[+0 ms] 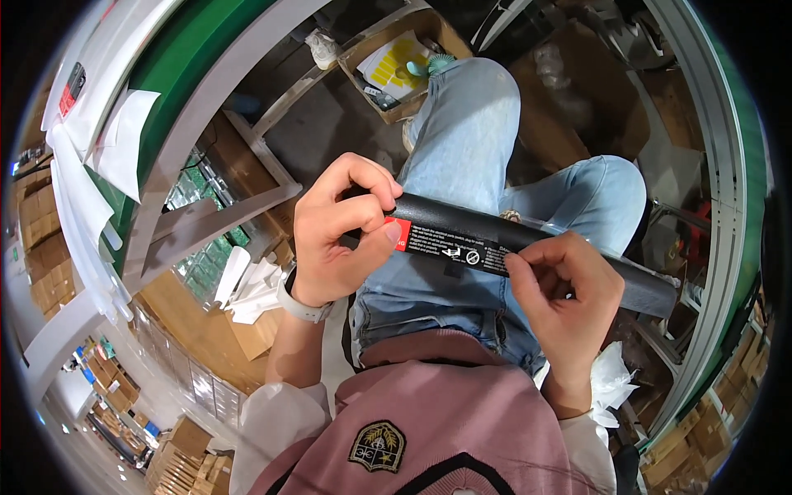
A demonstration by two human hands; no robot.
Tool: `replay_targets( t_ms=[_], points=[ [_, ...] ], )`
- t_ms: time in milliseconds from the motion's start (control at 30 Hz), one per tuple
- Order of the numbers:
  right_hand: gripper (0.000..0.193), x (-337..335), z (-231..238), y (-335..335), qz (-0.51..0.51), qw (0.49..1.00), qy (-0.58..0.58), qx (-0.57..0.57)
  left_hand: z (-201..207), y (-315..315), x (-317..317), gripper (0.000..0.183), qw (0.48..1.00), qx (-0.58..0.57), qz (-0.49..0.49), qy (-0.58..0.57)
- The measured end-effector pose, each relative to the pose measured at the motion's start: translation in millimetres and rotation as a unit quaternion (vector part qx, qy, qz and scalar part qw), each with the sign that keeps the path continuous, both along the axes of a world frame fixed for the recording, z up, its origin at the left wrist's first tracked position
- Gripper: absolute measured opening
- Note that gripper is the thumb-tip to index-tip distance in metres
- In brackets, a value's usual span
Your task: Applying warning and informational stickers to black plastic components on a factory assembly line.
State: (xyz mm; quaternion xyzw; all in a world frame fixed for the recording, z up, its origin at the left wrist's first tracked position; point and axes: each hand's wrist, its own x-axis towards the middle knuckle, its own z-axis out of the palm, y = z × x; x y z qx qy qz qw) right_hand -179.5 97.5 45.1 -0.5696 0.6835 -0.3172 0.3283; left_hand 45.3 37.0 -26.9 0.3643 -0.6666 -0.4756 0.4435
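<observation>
A long black bar-like thing (464, 217), rounded along its length, lies slantwise across my lap. Along its near side runs a black and red label (441, 243) with white print and small pictograms. My left hand (345, 227) is closed at the bar's left end, thumb over the label's red part. The fingers of my right hand (569, 289) are curled, with thumb and forefinger pinched on the label's right edge. Past that hand the bar's dark right end (643, 290) sticks out. What the bar is, I cannot make out.
Ahead on the floor, a cardboard box (392, 103) holds papers and a teal spiky item. White sheets (103, 181) hang at the left by a green-edged bench (186, 49). White paper strips (252, 285) lie on cardboard to the left. A metal frame (718, 165) curves along the right.
</observation>
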Motion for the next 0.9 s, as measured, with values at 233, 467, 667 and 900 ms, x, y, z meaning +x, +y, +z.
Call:
replay_targets(
  t_ms=[233,467,667,900],
  points=[
    [0.013,1.0,0.3,-1.8,0.024,0.999,0.021,-0.016,-1.6,-0.3,-3.2,0.027,1.0,-0.011,0.004,-0.007],
    [0.013,2.7,2.7,-1.1,0.009,1.0,0.022,0.013,-2.4,0.4,-2.9,0.03,0.999,-0.032,0.011,-0.033],
    [0.013,2.7,2.8,-1.1,-0.005,1.0,0.004,0.017,-7.0,-4.4,10.2,0.041,0.998,0.07,-0.004,0.0],
    [0.012,1.9,2.2,-2.0,0.0,1.0,-0.001,0.028,-13.2,-1.2,14.5,0.044,0.991,0.127,0.007,0.041]
  ],
)
